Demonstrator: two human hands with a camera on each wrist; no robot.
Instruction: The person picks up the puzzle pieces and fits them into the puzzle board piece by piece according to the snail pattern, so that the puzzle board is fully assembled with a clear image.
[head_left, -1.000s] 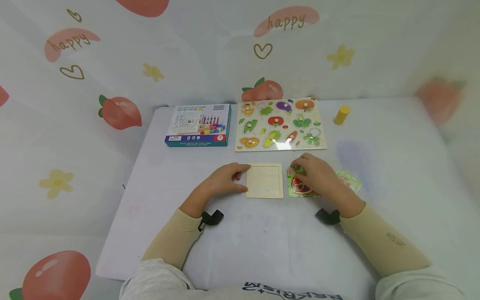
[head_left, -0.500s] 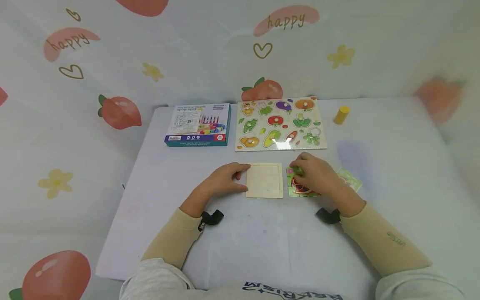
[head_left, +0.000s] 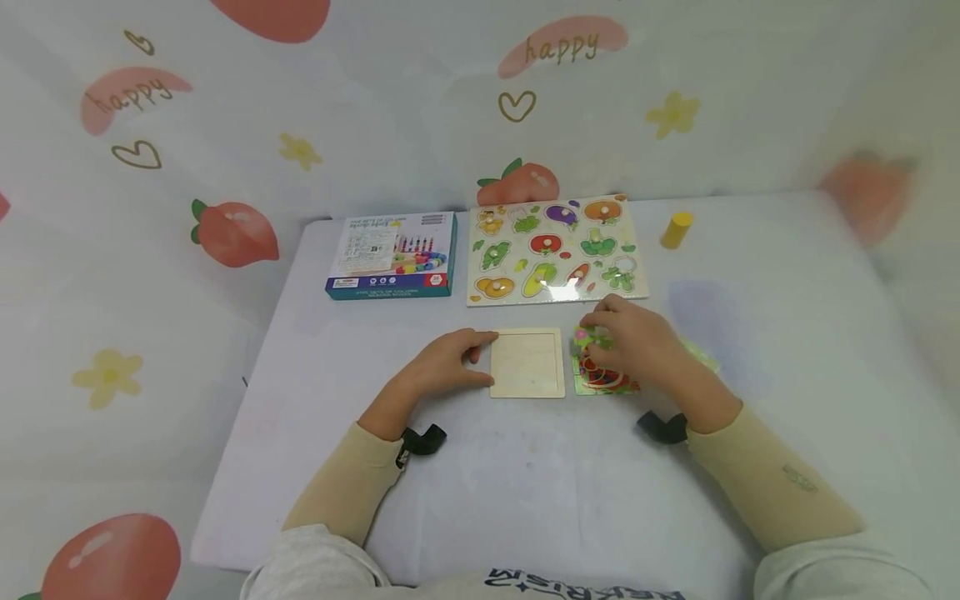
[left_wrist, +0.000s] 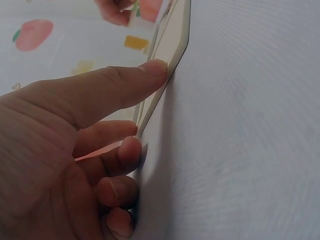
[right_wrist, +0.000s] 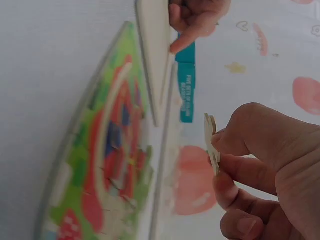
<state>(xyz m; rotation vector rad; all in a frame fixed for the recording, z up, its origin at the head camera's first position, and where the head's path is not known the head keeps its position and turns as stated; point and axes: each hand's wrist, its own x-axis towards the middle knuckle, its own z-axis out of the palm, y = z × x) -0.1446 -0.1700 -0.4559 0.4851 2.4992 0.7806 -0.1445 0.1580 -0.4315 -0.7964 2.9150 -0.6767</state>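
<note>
Puzzle piece (right_wrist: 212, 144), thin and seen nearly edge-on in the right wrist view, is pinched between the thumb and fingers of your right hand (head_left: 632, 337), raised clear of the tabletop. From the head view it overlaps the far side of the jigsaw picture (head_left: 609, 380), green with a red figure, which lies flat and partly covered by that hand. Just left of the picture, apart from it, sits a pale wooden tray (head_left: 527, 364). Your left hand (head_left: 447, 362) touches the tray's left edge with thumb and index finger spread and fairly straight, the other fingers loosely bent. Behind your right forearm, a green card (head_left: 701, 354) shows in part. Farther back on the white table (head_left: 517, 492) lie a boxed bead set (head_left: 390, 257) and a vegetable board (head_left: 557, 250), side by side; right of them stands a yellow cylinder (head_left: 677, 231).
</note>
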